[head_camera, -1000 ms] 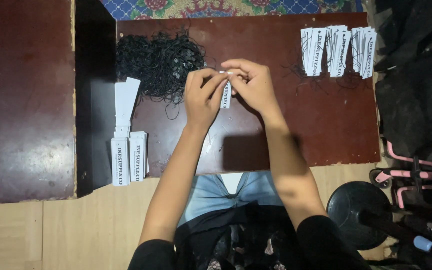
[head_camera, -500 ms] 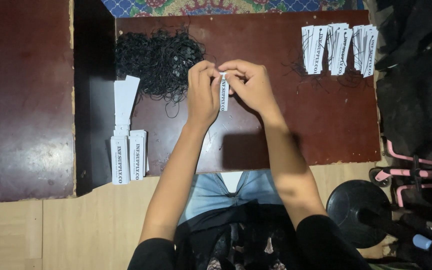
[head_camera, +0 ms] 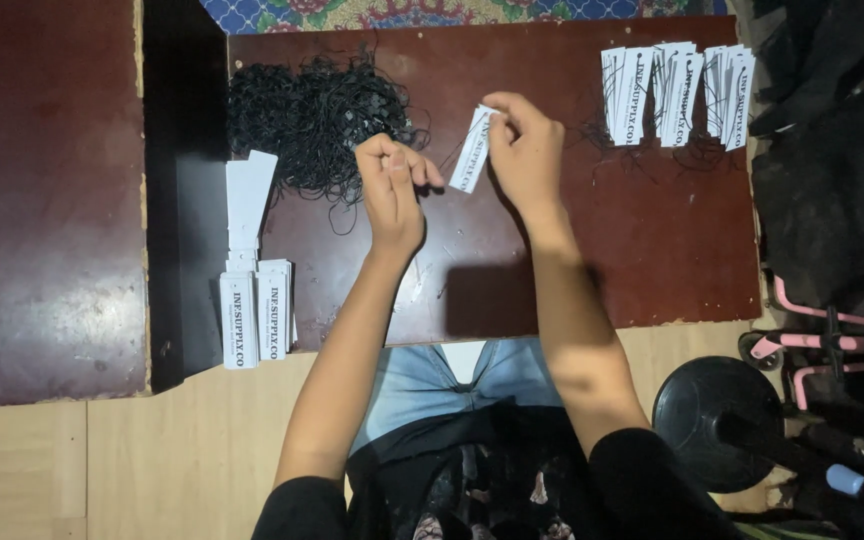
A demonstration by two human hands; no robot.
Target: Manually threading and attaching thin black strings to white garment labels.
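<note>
Both hands hover over the middle of the dark red table (head_camera: 652,250), a little apart from each other. Largest of the things is that table, its far edge meeting a patterned rug and its left edge dropping into a dark gap beside a second reddish board (head_camera: 42,200). Next in size, a tangled heap of black strings (head_camera: 312,115) lies near the far left corner. Rows of finished white tags (head_camera: 677,90) with strings lie at the far right corner, and a stack of plain tags (head_camera: 252,300) sits along the left edge, reaching the near left corner. Smallest, the white tag (head_camera: 472,150) is pinched at its upper end by the right hand (head_camera: 524,150); it is a narrow strip with dark print, its long axis tilted, top end toward the far edge and right, lower end pointing toward the near left. The left hand (head_camera: 392,180) is curled closed, fingertips pressed together as if nipping a thin black string, though that string is too fine to make out for sure. Right-hand fingers hide the tag's top end, so any hole there cannot be seen.
</note>
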